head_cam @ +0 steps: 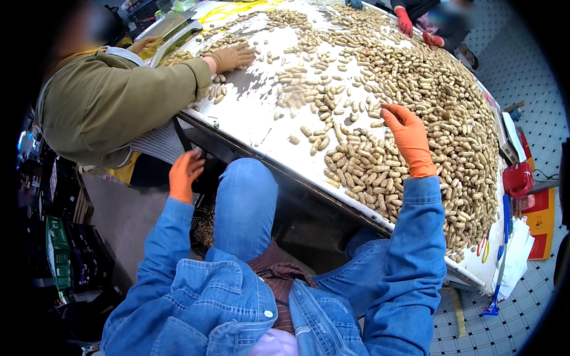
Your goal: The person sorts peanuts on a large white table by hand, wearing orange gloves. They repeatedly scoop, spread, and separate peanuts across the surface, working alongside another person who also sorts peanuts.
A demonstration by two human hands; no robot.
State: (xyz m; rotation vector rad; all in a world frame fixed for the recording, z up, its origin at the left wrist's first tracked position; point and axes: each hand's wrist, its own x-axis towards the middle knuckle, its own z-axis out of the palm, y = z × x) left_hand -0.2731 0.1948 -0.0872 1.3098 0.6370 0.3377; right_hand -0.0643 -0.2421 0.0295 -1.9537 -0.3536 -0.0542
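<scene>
Unshelled peanuts [449, 129] lie in a broad heap over the right part of a white tabletop [249, 120], with a looser scatter towards the middle. My right hand [409, 140], in an orange glove, hovers over the edge of the heap, thumb and forefinger close together; whether a peanut is between them I cannot tell. Off the table's near edge, beside my left knee, my left hand [186, 173] in a matching glove hangs with its fingers apart and nothing seen in it. Under it, partly hidden, a dark crate [205, 227] holds what look like peanuts.
A co-worker's tan-gloved hand [234, 58] rests on the table at left. Another person's red-gloved hands [405, 22] are at the far edge. Scissors [483, 249], a blue-handled tool [502, 253] and a red container [518, 179] are at the right. Green crates [58, 253] stand at left.
</scene>
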